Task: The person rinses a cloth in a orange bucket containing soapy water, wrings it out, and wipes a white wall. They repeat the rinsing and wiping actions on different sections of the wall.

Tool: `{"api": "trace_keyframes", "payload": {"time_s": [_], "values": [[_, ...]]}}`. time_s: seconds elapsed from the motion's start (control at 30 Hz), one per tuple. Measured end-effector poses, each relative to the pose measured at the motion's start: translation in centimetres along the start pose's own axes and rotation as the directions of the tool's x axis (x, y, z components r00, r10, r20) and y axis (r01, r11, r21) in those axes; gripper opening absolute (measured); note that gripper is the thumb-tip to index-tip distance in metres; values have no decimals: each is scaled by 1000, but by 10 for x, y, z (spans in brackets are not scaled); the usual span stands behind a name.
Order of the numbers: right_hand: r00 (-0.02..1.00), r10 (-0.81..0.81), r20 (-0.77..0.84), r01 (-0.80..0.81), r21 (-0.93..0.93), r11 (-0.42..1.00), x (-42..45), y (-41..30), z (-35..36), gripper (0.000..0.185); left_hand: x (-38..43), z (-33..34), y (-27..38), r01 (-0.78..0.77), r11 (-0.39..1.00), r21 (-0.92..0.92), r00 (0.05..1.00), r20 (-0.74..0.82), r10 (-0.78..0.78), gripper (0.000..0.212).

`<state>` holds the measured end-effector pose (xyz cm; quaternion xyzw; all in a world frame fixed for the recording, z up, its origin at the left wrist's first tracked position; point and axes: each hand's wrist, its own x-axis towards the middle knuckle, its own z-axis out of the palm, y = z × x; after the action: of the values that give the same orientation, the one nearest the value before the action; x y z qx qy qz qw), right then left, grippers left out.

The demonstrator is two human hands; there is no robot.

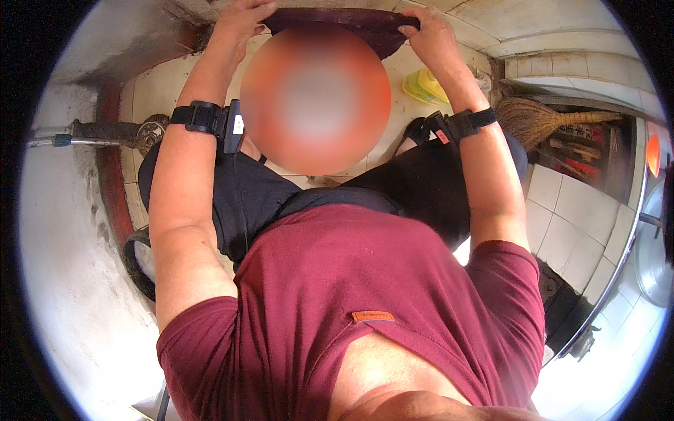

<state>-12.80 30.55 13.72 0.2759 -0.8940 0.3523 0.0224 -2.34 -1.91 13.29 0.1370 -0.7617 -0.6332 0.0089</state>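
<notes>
A dark maroon cloth (342, 20) stretches between my two hands at the far top of the view. My left hand (245, 20) pinches its left end, and my right hand (433, 38) grips the right end with the thumb on the near side. Below the cloth, between my knees, is a blurred round patch (316, 102), orange around a grey middle; what it covers cannot be made out. The cloth's lower middle disappears behind this patch.
A yellow-green plastic container (425, 87) stands on the tiled floor by my right forearm. Further right, a straw broom (532, 121) lies before a recess. A pipe (95, 141) juts from the left wall. A tiled counter edge (626, 252) curves along the right.
</notes>
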Motion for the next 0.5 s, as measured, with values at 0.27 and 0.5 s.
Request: {"api": "trace_keyframes", "payload": {"time_s": [0.27,0.5], "values": [[974,207,90,-219,160,963,-1,-27,-38,18,-7,26,8,-130,493,860,989,80,121,37],[969,247,-2,-247,-33,968,6,-12,-46,21,-6,13,12,69,946,316,997,10,-76,37]]}}
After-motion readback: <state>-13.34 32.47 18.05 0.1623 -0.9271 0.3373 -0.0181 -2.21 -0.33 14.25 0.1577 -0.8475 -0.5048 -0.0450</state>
